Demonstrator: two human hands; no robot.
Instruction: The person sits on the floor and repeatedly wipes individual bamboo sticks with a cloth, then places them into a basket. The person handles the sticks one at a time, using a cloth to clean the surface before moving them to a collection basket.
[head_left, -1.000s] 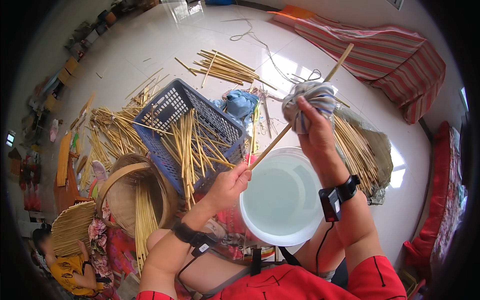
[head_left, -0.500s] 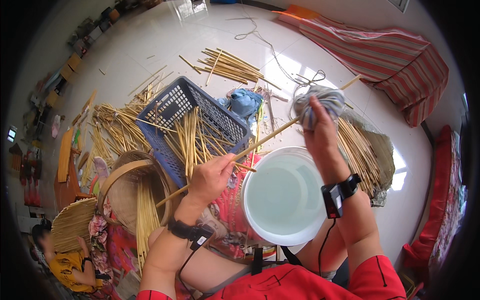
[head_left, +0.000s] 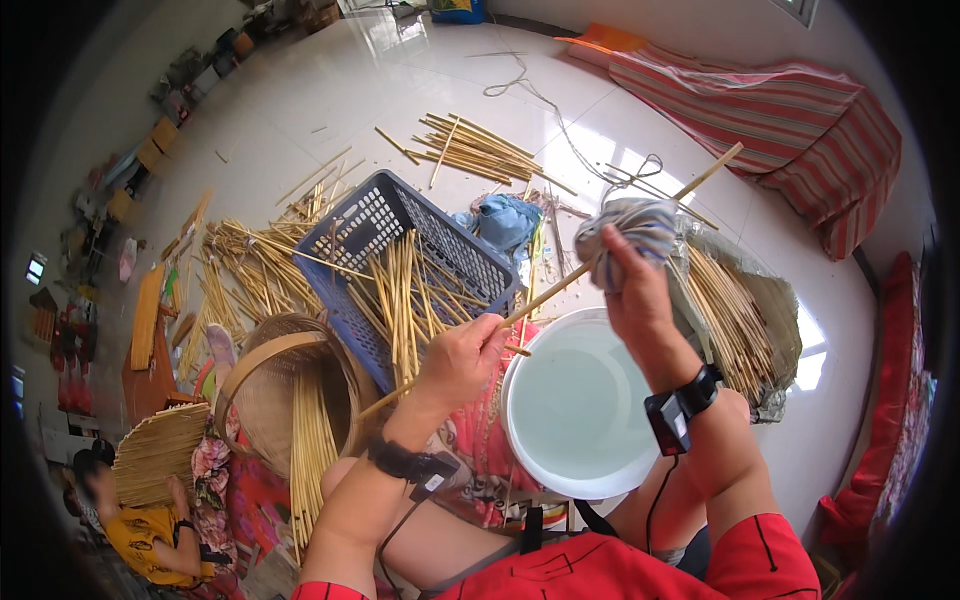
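Observation:
A long, thin tan stick (head_left: pixel 556 290) slants up to the right across the view. My left hand (head_left: pixel 460 365) is closed around its lower part, thumb along it. Higher up, my right hand (head_left: pixel 640 300) grips a bunched grey-and-white striped cloth (head_left: pixel 636 226) wrapped about the stick, whose tip pokes out beyond it. Just below my right hand stands a white bucket (head_left: pixel 584 491) of clear water. To the left of my left hand, a woven basket (head_left: pixel 268 350) with a hoop handle holds pale sticks (head_left: pixel 312 440).
A blue plastic crate (head_left: pixel 335 225) holds loose sticks, with blue cloth (head_left: pixel 506 222) behind it. More sticks lie bundled on the floor (head_left: pixel 478 148) and on a sheet (head_left: pixel 735 325) at right. A person in yellow (head_left: pixel 150 540) works at far left. Striped fabric (head_left: pixel 770 120) covers something at back right.
My left hand has shifted right and slightly up along with the stick. The cloth and right hand sit slightly lower and further left, with more stick tip showing. The whole view has shifted a little.

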